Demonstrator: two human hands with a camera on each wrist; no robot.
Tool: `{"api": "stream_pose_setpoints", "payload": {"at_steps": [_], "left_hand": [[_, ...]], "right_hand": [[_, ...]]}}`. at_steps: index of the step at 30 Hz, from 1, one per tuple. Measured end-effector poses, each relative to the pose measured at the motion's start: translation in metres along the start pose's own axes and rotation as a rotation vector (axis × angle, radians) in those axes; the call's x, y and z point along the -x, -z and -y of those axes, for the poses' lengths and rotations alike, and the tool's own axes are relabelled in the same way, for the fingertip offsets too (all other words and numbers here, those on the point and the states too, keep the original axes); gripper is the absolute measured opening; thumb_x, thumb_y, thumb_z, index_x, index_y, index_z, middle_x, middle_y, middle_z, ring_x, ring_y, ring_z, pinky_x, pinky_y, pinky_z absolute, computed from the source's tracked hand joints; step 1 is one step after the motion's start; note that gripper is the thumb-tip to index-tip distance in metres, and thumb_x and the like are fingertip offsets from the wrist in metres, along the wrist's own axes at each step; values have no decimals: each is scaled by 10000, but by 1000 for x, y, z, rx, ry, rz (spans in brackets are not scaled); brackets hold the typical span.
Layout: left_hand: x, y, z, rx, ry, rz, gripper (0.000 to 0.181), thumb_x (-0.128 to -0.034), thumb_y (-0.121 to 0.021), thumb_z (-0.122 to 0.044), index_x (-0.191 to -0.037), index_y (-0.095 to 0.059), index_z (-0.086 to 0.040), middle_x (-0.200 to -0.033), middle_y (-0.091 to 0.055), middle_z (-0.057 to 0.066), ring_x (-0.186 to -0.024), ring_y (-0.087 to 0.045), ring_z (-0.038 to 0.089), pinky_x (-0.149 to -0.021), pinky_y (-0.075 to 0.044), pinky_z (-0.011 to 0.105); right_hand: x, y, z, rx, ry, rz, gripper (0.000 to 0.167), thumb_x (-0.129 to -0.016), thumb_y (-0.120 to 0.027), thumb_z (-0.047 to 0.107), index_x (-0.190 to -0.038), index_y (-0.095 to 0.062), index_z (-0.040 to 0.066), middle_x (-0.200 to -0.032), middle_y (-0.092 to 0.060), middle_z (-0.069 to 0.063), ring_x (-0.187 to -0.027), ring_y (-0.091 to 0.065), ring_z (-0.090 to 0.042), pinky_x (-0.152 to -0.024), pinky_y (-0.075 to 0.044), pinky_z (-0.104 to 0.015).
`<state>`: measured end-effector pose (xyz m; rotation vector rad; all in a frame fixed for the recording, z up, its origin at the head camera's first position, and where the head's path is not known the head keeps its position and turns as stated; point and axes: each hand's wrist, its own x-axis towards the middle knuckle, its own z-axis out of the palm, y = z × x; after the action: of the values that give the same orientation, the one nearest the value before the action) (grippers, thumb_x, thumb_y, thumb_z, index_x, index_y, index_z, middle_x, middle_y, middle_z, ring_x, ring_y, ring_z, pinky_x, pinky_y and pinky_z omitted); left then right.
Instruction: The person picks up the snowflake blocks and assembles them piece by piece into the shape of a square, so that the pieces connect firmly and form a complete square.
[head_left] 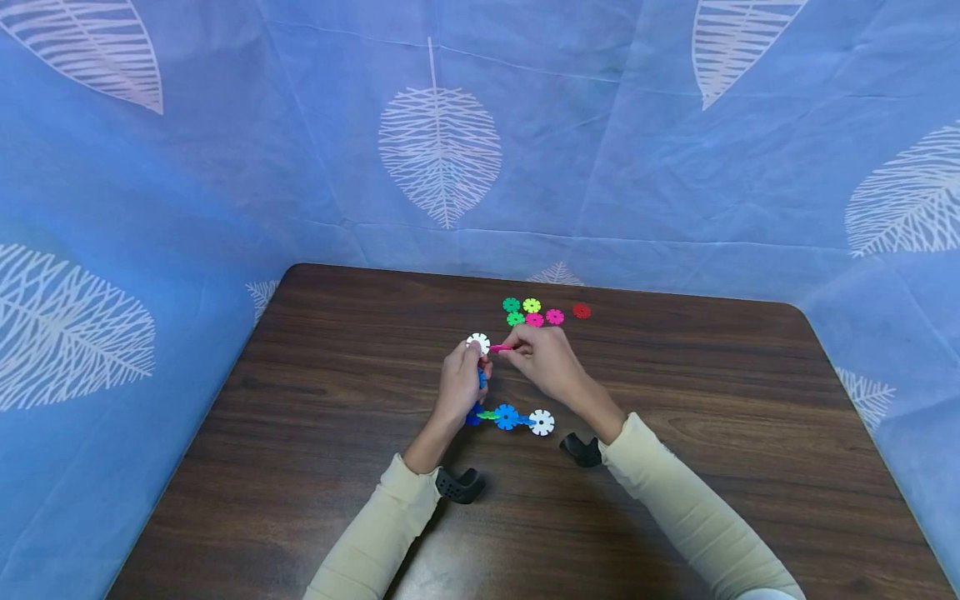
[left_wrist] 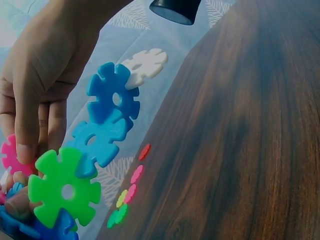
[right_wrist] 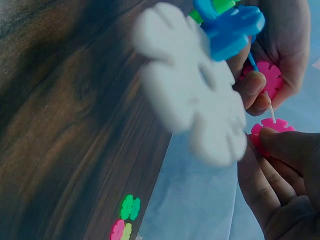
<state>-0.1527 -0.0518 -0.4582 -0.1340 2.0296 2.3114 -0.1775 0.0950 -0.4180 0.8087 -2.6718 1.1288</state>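
Observation:
My left hand [head_left: 453, 387] grips a chain of notched, flower-shaped plastic discs, with a white disc [head_left: 480, 339] standing up at its thumb. Between the fingers of my right hand [head_left: 551, 362] a pink disc [right_wrist: 277, 124] is pinched, edge to edge with that white disc. Another pink disc [right_wrist: 271, 77] sits within the left hand's grasp. From there the chain runs rightward below the hands: a green disc [left_wrist: 67, 192], blue discs [head_left: 506, 417] and a white end disc [head_left: 542, 422]. Left fingers partly cover the chain's near part.
Toward the back of the brown wooden table [head_left: 337, 375] lie loose discs: green [head_left: 512, 305], yellow [head_left: 532, 306], pink [head_left: 555, 317] and red [head_left: 582, 311]. A blue leaf-patterned cloth [head_left: 525, 183] hangs behind. Black wrist mounts [head_left: 461, 486] sit at both sleeves.

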Motion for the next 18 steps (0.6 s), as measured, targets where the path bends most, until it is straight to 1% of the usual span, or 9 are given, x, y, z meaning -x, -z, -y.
{"api": "stream_pose_setpoints", "payload": {"at_steps": [5,7,9,12,15,18], "left_hand": [[3,-1,-2,-24,-9,18,297,-1020,-296,-236,-819,-443,-73,-615,-446,27,-355,-314,81,-366,-310,198],[3,-1,-2,-28,-13,18,303,-1023,-296,-243,-824,-445,-70,-619,-449,28,-359,-319,84,-366,-310,200],[3,-2,-2,-37,-15,18,311,-1028,-291,-248,-825,-444,-71,-623,-453,30,-366,-330,86,-366,-311,203],[3,-4,-1,-66,-18,19,323,-1037,-284,-253,-830,-446,-65,-630,-462,30,-375,-343,88,-362,-311,203],[3,-5,-1,-87,-8,27,332,-1042,-278,-252,-837,-453,-59,-640,-469,38,-378,-354,89,-355,-308,208],[3,-5,1,-63,18,40,329,-1044,-272,-248,-849,-451,-53,-653,-471,54,-382,-355,102,-354,-303,216]], "right_hand": [[1,-4,2,38,34,-13,35,-833,-706,44,-854,-686,25,-832,-723,-87,-768,-705,-181,-683,-579,-270],[1,-5,2,62,53,-20,27,-850,-689,51,-863,-689,27,-825,-720,-81,-720,-685,-153,-641,-569,-253],[2,-5,3,84,72,-37,41,-867,-675,68,-860,-689,30,-804,-713,-76,-635,-632,-116,-564,-531,-224],[4,-5,4,96,88,-66,48,-870,-674,78,-848,-689,38,-757,-695,-74,-519,-493,-77,-463,-423,-192],[5,-6,5,97,102,-79,47,-864,-678,72,-835,-685,36,-724,-681,-81,-482,-394,-57,-431,-349,-177],[6,-8,4,97,113,-76,45,-858,-685,74,-839,-685,33,-727,-685,-81,-476,-372,-43,-427,-337,-167]]}}
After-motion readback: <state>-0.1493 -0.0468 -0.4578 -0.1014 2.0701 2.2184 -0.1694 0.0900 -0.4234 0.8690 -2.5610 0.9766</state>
